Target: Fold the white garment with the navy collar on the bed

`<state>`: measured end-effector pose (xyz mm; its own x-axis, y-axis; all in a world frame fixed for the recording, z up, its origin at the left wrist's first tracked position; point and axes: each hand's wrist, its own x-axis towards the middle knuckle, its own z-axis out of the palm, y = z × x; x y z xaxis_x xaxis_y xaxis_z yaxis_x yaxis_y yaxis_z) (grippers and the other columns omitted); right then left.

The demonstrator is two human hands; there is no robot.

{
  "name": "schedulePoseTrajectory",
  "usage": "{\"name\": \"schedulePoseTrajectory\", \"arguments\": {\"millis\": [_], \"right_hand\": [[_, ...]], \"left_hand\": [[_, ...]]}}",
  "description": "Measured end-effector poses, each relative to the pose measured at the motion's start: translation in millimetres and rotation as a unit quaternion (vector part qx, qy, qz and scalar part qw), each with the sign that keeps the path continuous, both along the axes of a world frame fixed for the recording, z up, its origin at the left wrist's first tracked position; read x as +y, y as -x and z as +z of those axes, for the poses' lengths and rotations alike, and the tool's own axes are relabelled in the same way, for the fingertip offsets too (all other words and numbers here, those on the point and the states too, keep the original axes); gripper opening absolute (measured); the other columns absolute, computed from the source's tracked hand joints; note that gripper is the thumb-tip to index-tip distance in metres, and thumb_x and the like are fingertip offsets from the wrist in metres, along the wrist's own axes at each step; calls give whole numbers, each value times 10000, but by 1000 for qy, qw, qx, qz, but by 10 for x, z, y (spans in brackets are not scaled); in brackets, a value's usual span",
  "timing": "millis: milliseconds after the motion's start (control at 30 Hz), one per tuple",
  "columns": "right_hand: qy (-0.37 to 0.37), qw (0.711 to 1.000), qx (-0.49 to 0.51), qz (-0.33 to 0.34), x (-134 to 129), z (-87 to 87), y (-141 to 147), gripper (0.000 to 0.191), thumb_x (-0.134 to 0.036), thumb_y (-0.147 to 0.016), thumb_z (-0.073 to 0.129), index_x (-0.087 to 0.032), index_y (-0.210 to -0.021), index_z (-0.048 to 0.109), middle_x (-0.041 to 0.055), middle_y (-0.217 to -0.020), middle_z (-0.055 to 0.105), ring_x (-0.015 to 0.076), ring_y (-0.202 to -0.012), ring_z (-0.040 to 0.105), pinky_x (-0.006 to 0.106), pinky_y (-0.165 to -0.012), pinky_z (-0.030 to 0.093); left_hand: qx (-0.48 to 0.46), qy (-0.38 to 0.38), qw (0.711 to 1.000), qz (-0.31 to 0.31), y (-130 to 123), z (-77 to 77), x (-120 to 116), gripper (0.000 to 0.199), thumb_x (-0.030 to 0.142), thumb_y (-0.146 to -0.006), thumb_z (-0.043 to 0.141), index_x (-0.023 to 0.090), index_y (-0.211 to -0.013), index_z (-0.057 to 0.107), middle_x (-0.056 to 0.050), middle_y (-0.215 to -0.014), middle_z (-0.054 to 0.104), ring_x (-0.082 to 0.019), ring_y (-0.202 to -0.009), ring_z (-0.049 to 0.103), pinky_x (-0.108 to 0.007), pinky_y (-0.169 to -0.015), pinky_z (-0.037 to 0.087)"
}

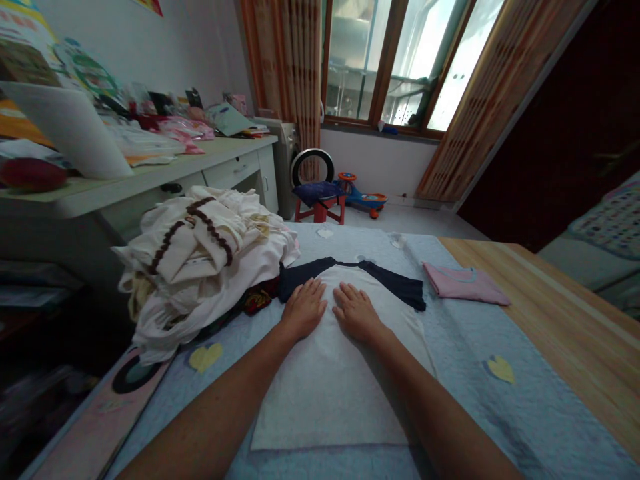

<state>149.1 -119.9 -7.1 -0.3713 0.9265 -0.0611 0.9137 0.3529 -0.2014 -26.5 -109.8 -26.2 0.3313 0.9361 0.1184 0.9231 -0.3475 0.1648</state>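
Observation:
A white shirt point(335, 393) with dark navy sleeves is spread out on a light blue cloth with heart shapes point(465, 373). Its collar points away from me and its hem lies toward me. My left hand point(304, 308) rests flat on the upper left of the shirt's body, near the left sleeve. Beside it, my right hand point(357, 312) lies flat on the upper chest, a small gap between the two. The fingers of both hands are stretched out and neither holds anything.
A large heap of cream clothes point(200, 247) is at the left. A folded pink garment point(465, 283) lies at the right, near the bare wooden surface point(560, 293). Behind are a cluttered desk point(175, 167), a red stool point(320, 212) and a toy car point(363, 198).

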Motion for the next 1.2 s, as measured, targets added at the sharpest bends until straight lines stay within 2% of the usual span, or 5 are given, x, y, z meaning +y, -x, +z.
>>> {"name": "schedulePoseTrajectory", "arguments": {"millis": [300, 633, 767, 900, 1200], "right_hand": [[-9, 998, 6, 65, -209, -44, 7, 607, -509, -1008, 348, -245, -1552, 303, 47, -1641, 203, 238, -1513, 165, 462, -1216, 111], [-1, 1000, 9, -8, -137, -42, -228, 677, -593, -1003, 286, -184, -1540, 341, 129, -1638, 193, 295, -1514, 152, 469, -1201, 171], [-10, 1000, 1, -12, -60, -45, -402, 614, -473, -1006, 362, -138, -1521, 371, 139, -1620, 258, 274, -1503, 200, 402, -1201, 186], [-33, 998, -19, -52, 16, -72, -516, 606, -463, -998, 384, -140, -1511, 382, 146, -1613, 275, 287, -1497, 215, 403, -1201, 177], [-65, 995, -32, -75, 303, -132, -507, 599, -475, -996, 381, -138, -1492, 386, 151, -1597, 311, 289, -1476, 253, 412, -1180, 198]], "left_hand": [[5, -28, 1000, -6, 11, -41, 5, 466, 308, -1003, 369, 195, -1443, 469, -77, -1553, 428, -255, -1457, 339, -430, -1182, 295], [15, -4, 1000, -9, -20, -4, -50, 698, 654, -911, 471, 254, -1481, 441, -111, -1591, 353, -383, -1477, 257, -539, -1184, 238], [20, -13, 998, -59, -19, -27, -44, 603, 565, -953, 455, 262, -1474, 449, -109, -1587, 361, -343, -1491, 242, -562, -1202, 173], [14, 0, 992, -128, -30, -38, -41, 515, 423, -1000, 403, 233, -1478, 435, -99, -1593, 352, -259, -1485, 280, -482, -1210, 211], [1, 33, 991, -127, -28, 33, -69, 610, 512, -954, 473, 230, -1492, 416, -97, -1608, 322, -310, -1499, 227, -468, -1208, 221]]}}
